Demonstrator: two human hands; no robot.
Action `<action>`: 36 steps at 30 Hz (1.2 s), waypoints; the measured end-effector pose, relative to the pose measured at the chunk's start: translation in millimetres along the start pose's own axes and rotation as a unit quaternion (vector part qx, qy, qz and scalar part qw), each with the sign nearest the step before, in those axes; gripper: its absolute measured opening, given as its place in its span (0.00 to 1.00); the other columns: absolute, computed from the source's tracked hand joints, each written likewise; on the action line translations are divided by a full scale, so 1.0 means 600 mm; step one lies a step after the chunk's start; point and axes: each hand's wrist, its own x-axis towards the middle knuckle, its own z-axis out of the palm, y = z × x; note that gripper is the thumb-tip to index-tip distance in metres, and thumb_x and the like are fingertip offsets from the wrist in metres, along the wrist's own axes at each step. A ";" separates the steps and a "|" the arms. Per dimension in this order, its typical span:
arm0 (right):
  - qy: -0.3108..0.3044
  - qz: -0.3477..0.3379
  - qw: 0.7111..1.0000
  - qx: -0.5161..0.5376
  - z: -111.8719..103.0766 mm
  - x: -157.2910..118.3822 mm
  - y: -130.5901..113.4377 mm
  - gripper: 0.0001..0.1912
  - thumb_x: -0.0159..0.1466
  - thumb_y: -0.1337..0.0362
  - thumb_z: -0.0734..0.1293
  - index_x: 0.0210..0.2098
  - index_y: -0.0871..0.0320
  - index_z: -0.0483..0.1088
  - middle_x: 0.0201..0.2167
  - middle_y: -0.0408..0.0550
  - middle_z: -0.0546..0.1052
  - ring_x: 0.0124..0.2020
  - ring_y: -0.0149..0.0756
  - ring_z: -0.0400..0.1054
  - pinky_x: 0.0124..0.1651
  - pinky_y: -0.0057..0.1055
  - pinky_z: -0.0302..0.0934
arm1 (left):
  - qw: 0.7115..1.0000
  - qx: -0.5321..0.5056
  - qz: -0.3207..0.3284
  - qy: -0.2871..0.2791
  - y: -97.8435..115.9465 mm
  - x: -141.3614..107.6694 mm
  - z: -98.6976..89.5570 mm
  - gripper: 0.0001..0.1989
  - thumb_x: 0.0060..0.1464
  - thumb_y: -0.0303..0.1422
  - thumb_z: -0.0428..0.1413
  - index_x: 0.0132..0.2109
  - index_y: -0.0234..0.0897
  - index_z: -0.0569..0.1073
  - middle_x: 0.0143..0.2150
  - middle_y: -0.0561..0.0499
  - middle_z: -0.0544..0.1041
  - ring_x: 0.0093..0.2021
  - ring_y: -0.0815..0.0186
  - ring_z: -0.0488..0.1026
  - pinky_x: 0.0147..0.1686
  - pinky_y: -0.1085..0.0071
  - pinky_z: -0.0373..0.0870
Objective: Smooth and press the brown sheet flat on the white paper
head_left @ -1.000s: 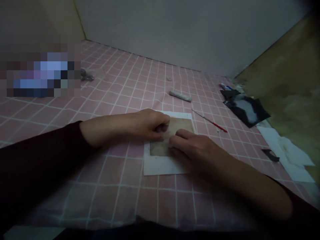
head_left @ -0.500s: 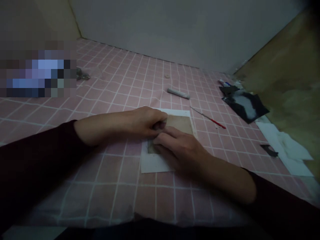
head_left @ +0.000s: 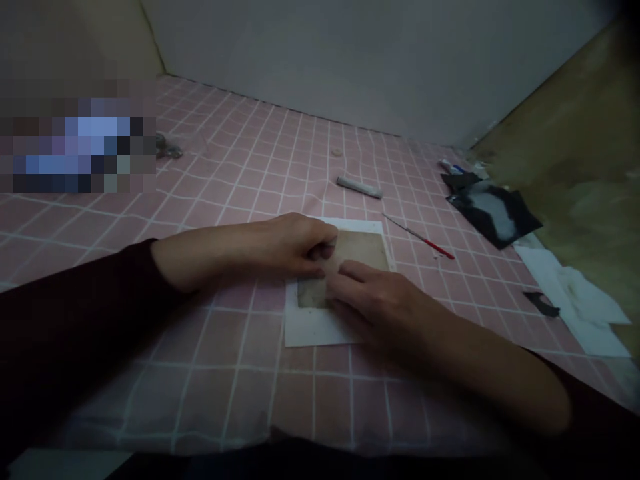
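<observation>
Both hands hover low over a tan, rough-looking sheet [head_left: 363, 247] lying on white paper [head_left: 310, 330]. My left hand [head_left: 295, 241] comes in from the left with its fingers curled together. Whatever it may pinch is too small and dark to make out. Just to the right and nearer me, my right hand [head_left: 377, 293] also has thumb and fingers drawn together, their tips close to the left hand's thumb. A small gap shows the tan sheet between the hands. Anything within the right fingers is hidden.
Beyond the sheet lie a thin red-handled file-like tool [head_left: 420, 237] and a grey cylinder [head_left: 359, 187]. At right are black sheets with white powder [head_left: 495, 212], white tissue [head_left: 590, 297] and a dark scrap [head_left: 543, 304]. Pink checked cloth [head_left: 225, 340] covers the table; walls bound it.
My right hand has drawn a little to the right, away from the left hand, opening a gap between them. The left hand keeps nearly the same pose. The view has shifted slightly.
</observation>
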 end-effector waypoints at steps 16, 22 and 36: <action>0.021 0.032 0.999 -0.018 0.005 -0.004 -0.009 0.07 0.60 0.76 0.57 0.33 0.58 0.60 0.31 0.44 0.66 0.27 0.29 0.59 0.29 0.27 0.55 | 1.000 0.002 0.000 0.002 0.002 0.000 0.000 0.04 0.49 0.31 0.52 0.34 0.37 0.67 0.28 0.56 0.69 0.26 0.74 0.63 0.26 0.76 0.56; 0.011 0.010 1.000 -0.019 0.011 -0.006 -0.009 0.06 0.61 0.75 0.58 0.33 0.58 0.61 0.32 0.44 0.65 0.26 0.28 0.58 0.29 0.27 0.54 | 1.000 0.003 -0.005 -0.002 0.004 -0.001 -0.001 0.05 0.50 0.32 0.52 0.36 0.37 0.68 0.28 0.56 0.69 0.26 0.74 0.63 0.26 0.77 0.56; -0.025 0.050 0.998 -0.012 0.000 -0.008 -0.008 0.08 0.61 0.76 0.57 0.34 0.57 0.60 0.30 0.43 0.65 0.24 0.28 0.57 0.26 0.27 0.52 | 1.000 -0.003 0.001 -0.009 0.001 0.000 -0.001 0.07 0.49 0.32 0.52 0.37 0.36 0.68 0.28 0.56 0.69 0.26 0.73 0.63 0.26 0.76 0.55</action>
